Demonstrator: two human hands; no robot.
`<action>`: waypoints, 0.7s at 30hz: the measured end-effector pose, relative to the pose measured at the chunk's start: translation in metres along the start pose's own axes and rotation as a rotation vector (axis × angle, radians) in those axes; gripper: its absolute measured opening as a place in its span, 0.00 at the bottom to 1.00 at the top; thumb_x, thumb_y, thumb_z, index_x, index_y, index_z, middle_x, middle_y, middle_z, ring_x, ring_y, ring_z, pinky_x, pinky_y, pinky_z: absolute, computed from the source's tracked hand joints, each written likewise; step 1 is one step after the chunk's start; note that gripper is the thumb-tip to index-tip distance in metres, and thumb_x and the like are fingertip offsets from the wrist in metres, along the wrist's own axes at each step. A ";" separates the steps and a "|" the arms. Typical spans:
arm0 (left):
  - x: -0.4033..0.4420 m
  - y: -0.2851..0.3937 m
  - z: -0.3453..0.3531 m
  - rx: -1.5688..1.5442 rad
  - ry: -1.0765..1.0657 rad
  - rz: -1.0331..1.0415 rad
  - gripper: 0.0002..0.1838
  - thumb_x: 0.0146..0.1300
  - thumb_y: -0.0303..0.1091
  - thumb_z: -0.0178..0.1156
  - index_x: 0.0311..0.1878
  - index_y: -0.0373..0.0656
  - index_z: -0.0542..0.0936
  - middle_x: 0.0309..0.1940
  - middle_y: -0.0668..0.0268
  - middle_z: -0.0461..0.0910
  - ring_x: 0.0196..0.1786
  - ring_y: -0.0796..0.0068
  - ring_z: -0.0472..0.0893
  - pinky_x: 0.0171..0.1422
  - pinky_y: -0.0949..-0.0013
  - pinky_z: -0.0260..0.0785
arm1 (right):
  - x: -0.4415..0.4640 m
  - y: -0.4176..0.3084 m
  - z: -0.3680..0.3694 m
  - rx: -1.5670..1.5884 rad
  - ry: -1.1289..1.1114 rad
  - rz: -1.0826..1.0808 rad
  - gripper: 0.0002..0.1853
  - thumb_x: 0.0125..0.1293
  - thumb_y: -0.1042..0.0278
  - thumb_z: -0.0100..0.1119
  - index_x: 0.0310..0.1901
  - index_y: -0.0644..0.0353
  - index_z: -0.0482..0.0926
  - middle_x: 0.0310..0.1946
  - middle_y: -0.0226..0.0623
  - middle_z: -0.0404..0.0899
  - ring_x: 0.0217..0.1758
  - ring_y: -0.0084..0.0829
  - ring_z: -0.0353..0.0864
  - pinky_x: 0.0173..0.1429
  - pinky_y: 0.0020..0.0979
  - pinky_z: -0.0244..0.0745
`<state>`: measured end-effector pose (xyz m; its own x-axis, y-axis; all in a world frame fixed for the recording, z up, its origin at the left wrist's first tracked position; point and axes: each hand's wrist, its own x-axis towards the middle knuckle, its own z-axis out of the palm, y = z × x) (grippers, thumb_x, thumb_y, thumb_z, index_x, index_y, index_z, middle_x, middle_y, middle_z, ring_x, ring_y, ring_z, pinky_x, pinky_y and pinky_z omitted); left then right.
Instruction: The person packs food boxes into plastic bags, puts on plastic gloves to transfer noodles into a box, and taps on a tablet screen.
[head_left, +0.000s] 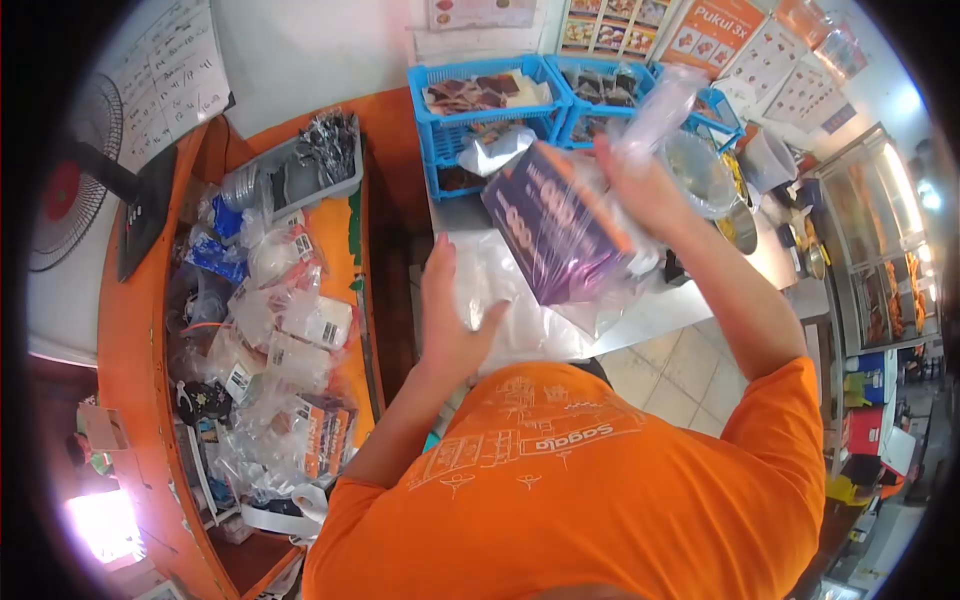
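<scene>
A purple and orange box sits tilted inside a clear plastic bag above the counter. My right hand is closed round the bag's gathered neck, and loose plastic sticks up past it. My left hand is open and holds nothing, its thumb spread from the fingers. It is left of the box, by a stack of flat clear plastic bags; whether it touches them I cannot tell.
Blue baskets of small packets stand at the back. On the left, an orange shelf unit holds bagged items and a grey tray, beside a black fan. A glass food cabinet is at right.
</scene>
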<state>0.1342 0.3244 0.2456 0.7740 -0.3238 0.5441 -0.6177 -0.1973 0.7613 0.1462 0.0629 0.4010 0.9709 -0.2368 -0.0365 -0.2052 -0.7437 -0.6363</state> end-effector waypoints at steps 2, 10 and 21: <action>0.024 0.006 0.017 0.216 0.040 0.247 0.54 0.51 0.36 0.75 0.76 0.51 0.50 0.76 0.44 0.49 0.74 0.43 0.59 0.73 0.42 0.56 | 0.001 -0.026 -0.025 0.141 0.059 0.224 0.22 0.76 0.51 0.47 0.58 0.60 0.77 0.48 0.44 0.82 0.49 0.39 0.83 0.55 0.41 0.77; 0.074 -0.028 0.037 -0.538 0.017 0.211 0.57 0.50 0.46 0.76 0.77 0.50 0.49 0.71 0.51 0.61 0.70 0.49 0.65 0.74 0.46 0.56 | -0.013 -0.050 -0.026 0.219 -0.045 -0.357 0.31 0.77 0.49 0.43 0.75 0.55 0.57 0.75 0.47 0.57 0.80 0.40 0.52 0.79 0.36 0.47; 0.000 -0.024 0.021 -1.070 0.253 -0.653 0.06 0.77 0.33 0.43 0.49 0.44 0.67 0.26 0.68 0.69 0.24 0.79 0.66 0.29 0.73 0.61 | -0.043 0.069 0.080 0.108 -0.352 -0.205 0.23 0.71 0.48 0.49 0.63 0.47 0.77 0.54 0.45 0.82 0.49 0.48 0.82 0.52 0.43 0.76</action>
<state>0.1458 0.3093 0.2199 0.9677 -0.2406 -0.0748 0.2135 0.6254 0.7505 0.1001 0.0718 0.2967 0.9771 0.1513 -0.1495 -0.0072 -0.6789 -0.7342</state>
